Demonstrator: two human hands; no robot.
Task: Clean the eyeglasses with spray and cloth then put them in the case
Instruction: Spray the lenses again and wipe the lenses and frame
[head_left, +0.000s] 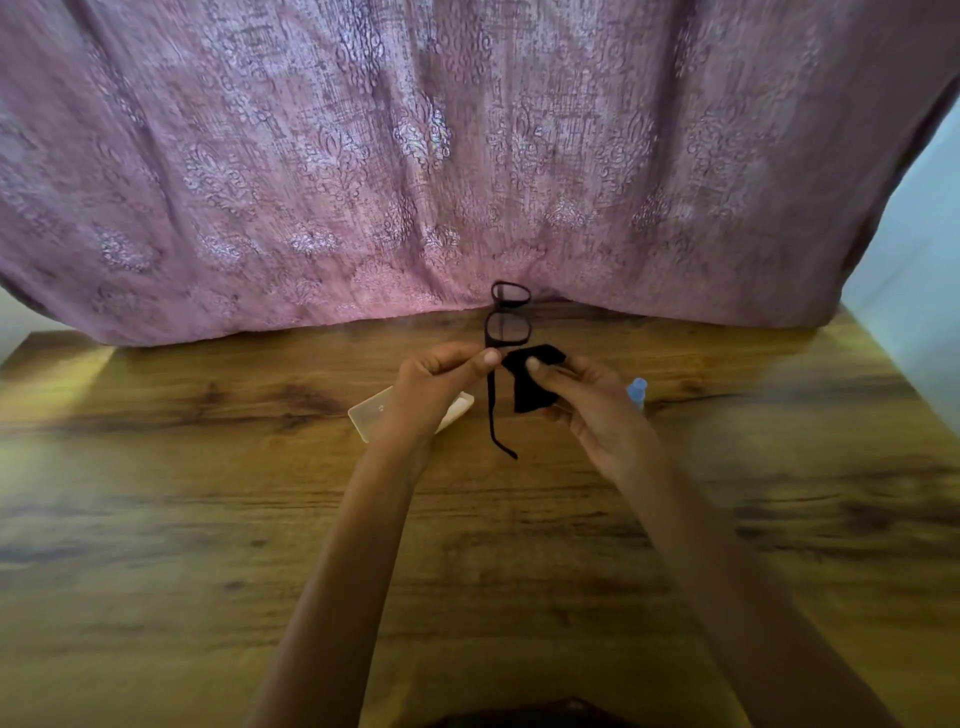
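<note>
Both bare forearms reach over the wooden table (156, 519). Left hand (436, 384) pinches the black-framed eyeglasses (506, 332) at the hinge, held above the table; right hand (587, 405) grips a black cloth (532, 379) beside them. Pale rectangular case (369, 413) and blue spray bottle (637, 391) lie underneath.

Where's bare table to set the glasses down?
Free: the table left of the case out to the left edge, the near strip around the forearms, and right of the bottle. Crowded: the centre, where the left hand and right hand hold glasses and cloth above case and bottle.
</note>
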